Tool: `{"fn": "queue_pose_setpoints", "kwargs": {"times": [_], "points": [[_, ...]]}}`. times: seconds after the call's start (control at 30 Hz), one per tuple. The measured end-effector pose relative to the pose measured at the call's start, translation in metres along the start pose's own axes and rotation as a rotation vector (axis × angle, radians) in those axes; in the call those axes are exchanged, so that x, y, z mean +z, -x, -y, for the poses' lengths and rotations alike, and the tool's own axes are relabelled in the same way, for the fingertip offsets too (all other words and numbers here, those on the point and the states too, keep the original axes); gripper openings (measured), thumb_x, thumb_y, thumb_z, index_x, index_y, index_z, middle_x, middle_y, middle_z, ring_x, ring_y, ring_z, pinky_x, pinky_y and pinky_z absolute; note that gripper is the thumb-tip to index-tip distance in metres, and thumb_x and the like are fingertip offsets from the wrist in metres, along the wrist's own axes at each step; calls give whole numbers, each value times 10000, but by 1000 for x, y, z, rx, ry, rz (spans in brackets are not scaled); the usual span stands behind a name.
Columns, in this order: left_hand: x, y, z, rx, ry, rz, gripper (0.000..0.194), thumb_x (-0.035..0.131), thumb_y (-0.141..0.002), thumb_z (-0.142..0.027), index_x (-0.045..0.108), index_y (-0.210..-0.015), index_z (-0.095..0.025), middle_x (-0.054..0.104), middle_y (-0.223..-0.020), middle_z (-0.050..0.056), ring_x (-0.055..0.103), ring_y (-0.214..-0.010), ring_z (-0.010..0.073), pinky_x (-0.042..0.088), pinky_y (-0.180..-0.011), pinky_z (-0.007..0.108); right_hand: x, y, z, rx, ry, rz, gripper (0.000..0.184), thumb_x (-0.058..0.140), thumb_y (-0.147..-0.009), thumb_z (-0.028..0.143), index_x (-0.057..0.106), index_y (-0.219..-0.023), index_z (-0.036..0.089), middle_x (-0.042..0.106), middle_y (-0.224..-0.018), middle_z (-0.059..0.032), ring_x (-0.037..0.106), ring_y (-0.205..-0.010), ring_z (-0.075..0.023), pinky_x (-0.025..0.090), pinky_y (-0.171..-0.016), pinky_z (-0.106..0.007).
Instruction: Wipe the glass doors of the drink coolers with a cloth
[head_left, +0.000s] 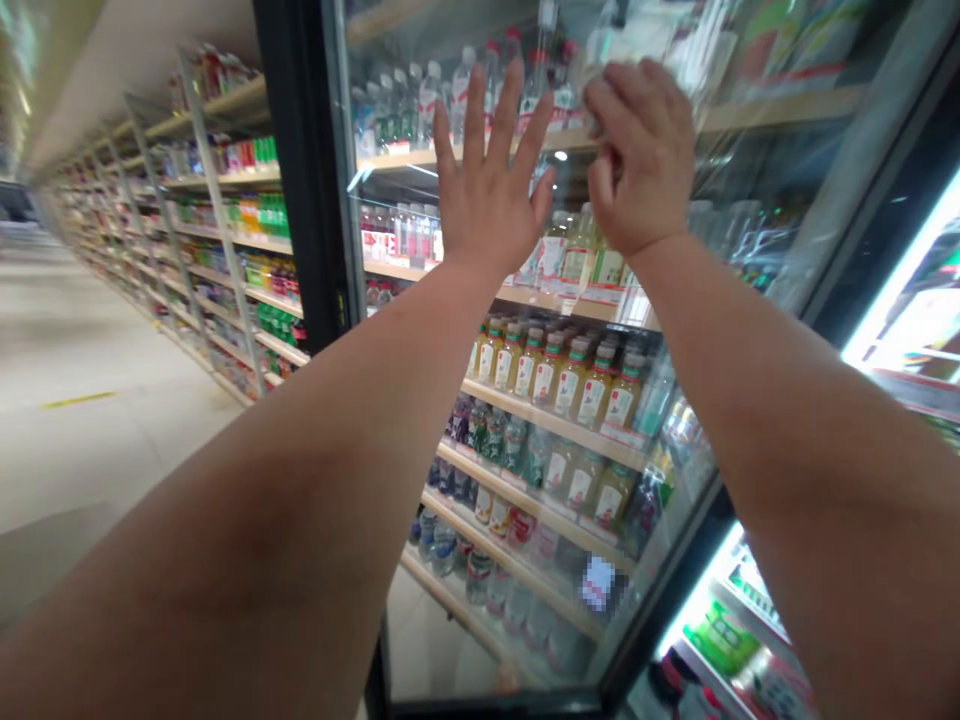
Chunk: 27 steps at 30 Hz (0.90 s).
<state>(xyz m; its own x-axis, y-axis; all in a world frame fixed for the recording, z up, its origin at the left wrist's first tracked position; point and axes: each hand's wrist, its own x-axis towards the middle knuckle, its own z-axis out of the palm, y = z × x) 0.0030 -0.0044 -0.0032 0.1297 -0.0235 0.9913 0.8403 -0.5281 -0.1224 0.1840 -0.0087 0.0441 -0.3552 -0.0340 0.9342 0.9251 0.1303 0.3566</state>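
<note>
My left hand [487, 180] is raised flat with its fingers spread, in front of the glass door [390, 640] of a drinks cooler. It holds nothing. My right hand [637, 150] is higher and to the right, its fingers curled. A transparent plastic bottle [604, 50] sits right at those fingers, but I cannot tell whether they grip it. Behind the glass, shelves hold water bottles [427, 105] at the top and rows of yellow juice bottles [555, 375] lower down. My forearms hide the lower left of the door.
A long aisle of stocked shelves [210, 230] runs away on the left beside a pale tiled floor [82, 420]. The cooler's black door frame [304, 150] stands left of my hands, and a brightly lit neighbouring cooler door [900, 330] lies to the right.
</note>
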Motion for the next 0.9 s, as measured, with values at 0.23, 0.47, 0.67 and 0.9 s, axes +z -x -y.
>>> {"fn": "queue_pose_setpoints", "kwargs": {"times": [0.23, 0.47, 0.67, 0.9], "points": [[-5, -2, -3, -27, 15, 34, 630, 487, -953, -349, 390, -1575, -369, 234, -1637, -106, 129, -1549, 309, 17, -1278, 613, -4, -12, -3, 572, 70, -41, 619, 368, -937, 94, 399, -1551, 156, 369, -1614, -32, 306, -1506, -242, 234, -1282, -513], [-7, -1, -8, -15, -71, 29, 634, 508, -961, -321, 397, -1583, -272, 258, -1645, -28, 166, -1537, 354, 76, -1265, 631, -2, -2, -2, -16, 43, 18, 530, 394, -1004, 240, 427, -1533, 224, 377, -1608, 33, 287, -1516, -199, 231, -1315, -423], [-4, -2, -6, -19, -23, 12, 614, 499, -962, -343, 404, -1569, -348, 250, -1639, -89, 139, -1548, 307, 36, -1280, 607, -6, -6, 3, 450, 39, -74, 521, 447, -985, 179, 489, -1500, 239, 454, -1556, 53, 384, -1464, -212, 302, -1274, -434], [-8, -1, -10, 4, -71, 21, 610, 509, -977, -302, 405, -1577, -259, 262, -1649, -6, 167, -1536, 360, 72, -1263, 642, -4, -6, -4, 331, 72, -49, 510, 416, -993, 200, 471, -1500, 199, 434, -1572, 11, 360, -1476, -210, 243, -1307, -395]]}}
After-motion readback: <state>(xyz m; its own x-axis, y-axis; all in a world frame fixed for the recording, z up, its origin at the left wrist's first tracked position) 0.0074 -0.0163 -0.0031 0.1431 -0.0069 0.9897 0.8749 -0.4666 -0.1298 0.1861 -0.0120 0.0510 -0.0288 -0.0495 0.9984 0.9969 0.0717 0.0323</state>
